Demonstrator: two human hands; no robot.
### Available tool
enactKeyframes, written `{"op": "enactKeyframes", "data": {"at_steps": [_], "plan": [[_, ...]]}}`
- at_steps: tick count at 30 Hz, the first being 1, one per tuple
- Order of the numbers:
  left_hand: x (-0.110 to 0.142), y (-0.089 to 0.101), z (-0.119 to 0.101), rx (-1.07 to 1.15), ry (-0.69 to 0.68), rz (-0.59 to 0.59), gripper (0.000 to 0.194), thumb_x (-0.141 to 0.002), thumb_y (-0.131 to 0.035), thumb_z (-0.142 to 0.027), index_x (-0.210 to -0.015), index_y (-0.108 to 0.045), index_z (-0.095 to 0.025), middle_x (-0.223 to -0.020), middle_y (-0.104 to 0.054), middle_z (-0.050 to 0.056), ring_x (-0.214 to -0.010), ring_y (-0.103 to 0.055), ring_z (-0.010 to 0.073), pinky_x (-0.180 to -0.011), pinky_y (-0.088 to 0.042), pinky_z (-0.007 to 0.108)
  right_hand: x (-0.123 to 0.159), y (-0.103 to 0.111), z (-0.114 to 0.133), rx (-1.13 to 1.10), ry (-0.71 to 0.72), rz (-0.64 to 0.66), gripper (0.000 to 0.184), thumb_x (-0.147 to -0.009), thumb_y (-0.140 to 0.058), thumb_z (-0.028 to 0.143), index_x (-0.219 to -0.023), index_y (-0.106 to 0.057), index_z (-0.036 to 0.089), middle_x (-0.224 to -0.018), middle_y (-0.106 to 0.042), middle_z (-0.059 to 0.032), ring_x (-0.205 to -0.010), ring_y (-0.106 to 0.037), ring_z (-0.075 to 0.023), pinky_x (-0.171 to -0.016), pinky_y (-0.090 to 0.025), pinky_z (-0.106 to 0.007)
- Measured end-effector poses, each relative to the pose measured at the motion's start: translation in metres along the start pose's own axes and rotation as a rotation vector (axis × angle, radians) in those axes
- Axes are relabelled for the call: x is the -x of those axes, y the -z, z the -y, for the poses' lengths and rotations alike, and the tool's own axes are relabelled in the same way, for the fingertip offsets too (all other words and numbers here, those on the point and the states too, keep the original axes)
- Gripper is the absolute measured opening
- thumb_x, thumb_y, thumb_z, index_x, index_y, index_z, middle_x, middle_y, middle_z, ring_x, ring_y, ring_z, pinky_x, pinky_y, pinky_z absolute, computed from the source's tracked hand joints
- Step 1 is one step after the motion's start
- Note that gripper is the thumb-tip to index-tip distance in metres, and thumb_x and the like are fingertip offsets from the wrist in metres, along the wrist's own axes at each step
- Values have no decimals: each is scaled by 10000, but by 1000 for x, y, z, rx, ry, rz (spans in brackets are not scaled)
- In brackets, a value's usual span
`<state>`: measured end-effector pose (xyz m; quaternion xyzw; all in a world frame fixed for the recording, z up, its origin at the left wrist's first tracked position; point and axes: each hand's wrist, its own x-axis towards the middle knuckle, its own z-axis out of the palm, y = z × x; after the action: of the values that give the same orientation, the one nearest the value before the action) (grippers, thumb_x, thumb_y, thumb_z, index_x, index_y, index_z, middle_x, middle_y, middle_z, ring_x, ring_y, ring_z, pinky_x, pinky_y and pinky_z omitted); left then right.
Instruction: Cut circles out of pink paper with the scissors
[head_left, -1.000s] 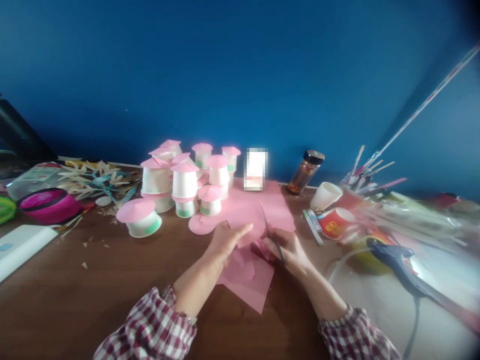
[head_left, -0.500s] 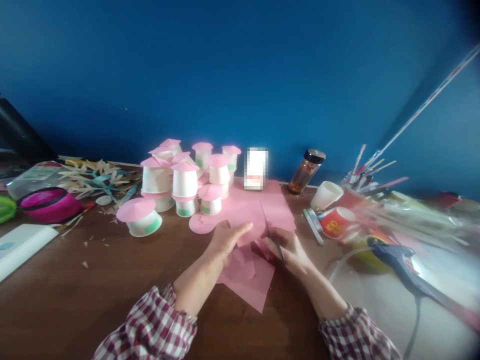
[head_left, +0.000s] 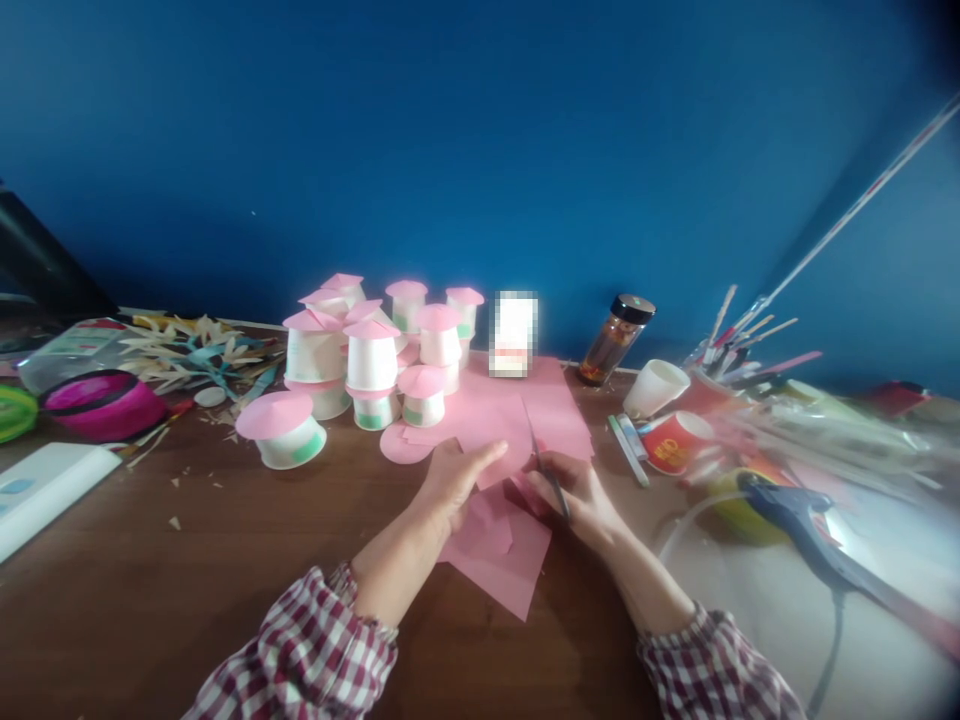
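Observation:
My left hand [head_left: 457, 482] pinches a piece of pink paper [head_left: 495, 455], thumb on top and the other fingers hidden beneath it. In my right hand [head_left: 577, 490] is a pair of scissors [head_left: 556, 488], its thin blades pointing away from me along the right edge of that paper. Below and between both hands lie pink offcuts, among them a larger pointed sheet [head_left: 517, 580]. Beyond the hands more pink sheets [head_left: 559, 400] cover the table. Several white paper cups with pink cone roofs stand to the left, the nearest roofed cup [head_left: 289, 440] on its own.
A lidded glass bottle [head_left: 616, 340], a white cup [head_left: 655, 388] and a red cup [head_left: 679, 442] stand at the right. A glue gun [head_left: 802, 520] lies nearer. Paper strips [head_left: 202, 350], a magenta round case [head_left: 105, 405] and a white box [head_left: 52, 495] are at the left.
Almost nothing differs. The whole view has shifted very slightly; both hands keep the same hold on paper and scissors.

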<state>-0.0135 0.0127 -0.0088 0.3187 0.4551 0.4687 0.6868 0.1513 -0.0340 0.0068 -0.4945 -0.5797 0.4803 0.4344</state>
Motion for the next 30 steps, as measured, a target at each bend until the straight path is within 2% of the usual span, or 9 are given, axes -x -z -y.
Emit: {"op": "enactKeyframes", "data": {"at_steps": [3,6,12,18,26,30], "plan": [[-1,0,2,-4,-1,-6,440,-537,-825,-383,-824,-604,-133,-804,-681,114,-760,-663,281,-627,-532,383,0,0,1,17,-1,-8,316,-785,-652,442,-723,-595,137,-526,-536,15,-479,-471,-115,-456,-360,-240],[1,-2,1,-8,16,-21,442,-541,-823,-375,-822,-579,-136,-795,-673,108,-759,-659,276,-634,-529,394,0,0,-1,0,4,-5,307,-801,-638,440,-791,-608,134,-512,-518,30,-466,-458,-111,-455,-363,-241],[9,-10,-8,-53,31,-105,401,-560,-809,-336,-791,-535,-155,-744,-643,69,-747,-648,257,-652,-523,398,0,1,-3,40,27,-13,299,-830,-610,426,-773,-599,132,-515,-511,31,-468,-453,-106,-459,-360,-243],[8,-8,-7,-20,13,-16,395,-584,-796,-344,-824,-572,-126,-810,-668,127,-774,-657,276,-674,-524,415,-1,0,-2,46,12,-16,328,-806,-622,463,-779,-592,137,-500,-513,31,-460,-460,-112,-453,-370,-246],[8,-10,-8,-25,28,-87,387,-551,-817,-325,-781,-564,-144,-718,-662,76,-707,-654,246,-627,-525,374,0,0,1,102,26,-27,344,-803,-615,470,-700,-580,144,-499,-518,16,-456,-457,-113,-426,-362,-247],[8,-10,-7,-8,24,-73,387,-540,-826,-318,-775,-576,-140,-729,-670,93,-714,-657,251,-619,-522,359,0,0,0,103,15,-35,343,-795,-621,473,-715,-586,142,-501,-524,16,-454,-462,-114,-419,-366,-246]]}}
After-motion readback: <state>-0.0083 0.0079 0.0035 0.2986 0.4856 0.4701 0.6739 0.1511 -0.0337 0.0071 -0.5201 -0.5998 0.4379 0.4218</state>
